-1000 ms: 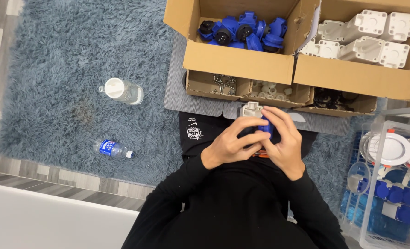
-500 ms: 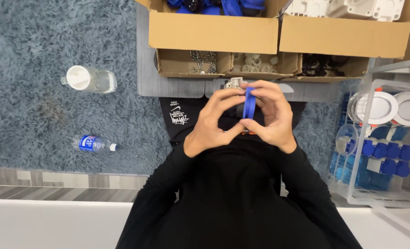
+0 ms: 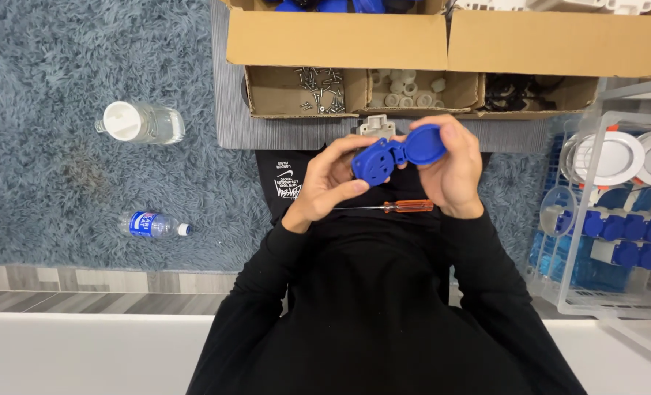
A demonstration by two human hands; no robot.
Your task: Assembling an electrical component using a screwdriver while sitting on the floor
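Two hands share one blue hinged socket part [image 3: 397, 155], its long axis running left to right. The left hand [image 3: 325, 183] grips its round body from the left, the right hand [image 3: 453, 170] holds its open lid from the right; the orange screwdriver [image 3: 399, 207] lies just below

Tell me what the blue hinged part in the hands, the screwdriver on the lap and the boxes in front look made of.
Blue hinged part: likely moulded plastic, smooth with a slight sheen and even colour.
Screwdriver: thin grey shaft, probably metal; translucent orange handle, probably plastic.
Boxes: brown cardboard, matte, with folded flaps.
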